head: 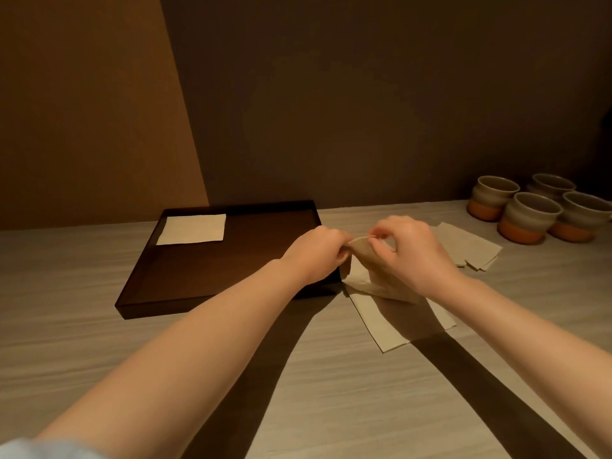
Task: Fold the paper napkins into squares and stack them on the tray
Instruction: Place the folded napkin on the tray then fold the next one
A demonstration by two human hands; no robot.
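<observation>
A dark brown tray (185, 303) lies on the counter, left of centre. One folded white napkin square (193, 228) sits in its far left corner. Just right of the tray, my left hand (318, 253) and my right hand (410, 250) both pinch the raised top edge of a beige paper napkin (364, 276), lifted off the counter. Under it another napkin (381, 326) lies flat. A small pile of napkins (470, 246) spreads behind my right hand, partly hidden by it.
Several two-tone ceramic cups (526, 217), grey above and orange below, stand at the back right against the wall. The light wood-grain counter (99, 342) runs to a dark wall behind. Long shadows of my arms fall across the near counter.
</observation>
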